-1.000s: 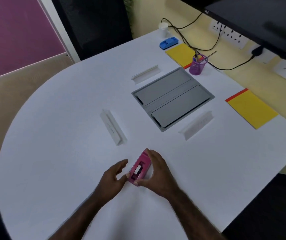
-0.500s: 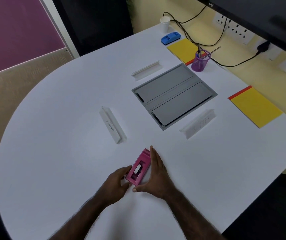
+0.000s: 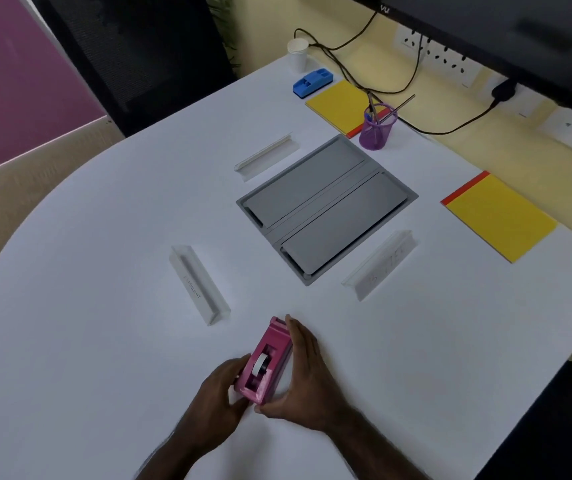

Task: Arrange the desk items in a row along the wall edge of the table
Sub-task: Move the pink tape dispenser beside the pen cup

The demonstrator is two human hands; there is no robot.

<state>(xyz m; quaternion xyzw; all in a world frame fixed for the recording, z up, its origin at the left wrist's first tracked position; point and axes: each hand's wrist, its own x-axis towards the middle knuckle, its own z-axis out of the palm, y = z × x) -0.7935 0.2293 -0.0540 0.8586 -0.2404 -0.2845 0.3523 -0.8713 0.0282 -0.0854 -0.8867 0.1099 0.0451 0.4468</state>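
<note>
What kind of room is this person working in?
Probably an office meeting room. The white table has a grey cable hatch set into it, clear name holders around it, and a dark screen above a row of wall sockets.

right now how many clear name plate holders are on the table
3. One lies beyond the grey hatch, one lies left of it near the pink tape dispenser, one lies on its near right side. None looks hidden.

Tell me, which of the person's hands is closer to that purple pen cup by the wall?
The right. The right hand lies along the pink tape dispenser's side facing the purple pen cup; the left hand holds the dispenser's opposite side, slightly farther away.
</note>
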